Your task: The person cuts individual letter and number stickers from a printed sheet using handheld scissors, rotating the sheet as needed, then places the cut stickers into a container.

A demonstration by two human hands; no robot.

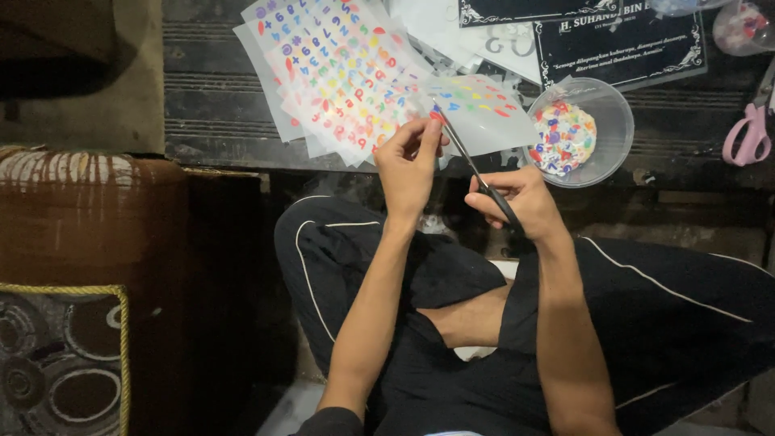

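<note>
My left hand (408,165) pinches the near edge of a clear sheet (484,113) printed with small coloured shapes. Black-handled scissors (472,165) are in the grip of my right hand (521,202), their blades angled up to the left and reaching the sheet's edge beside my left fingers. I sit cross-legged in dark trousers, both hands held above my lap in front of a low dark table (210,105).
A stack of similar sheets of coloured letters and numbers (339,69) lies fanned on the table. A clear round bowl (605,129) holds several cut coloured pieces. Pink-handled scissors (751,133) lie at the right. Black plaques (622,40) sit behind. A brown patterned cushion (73,242) is left.
</note>
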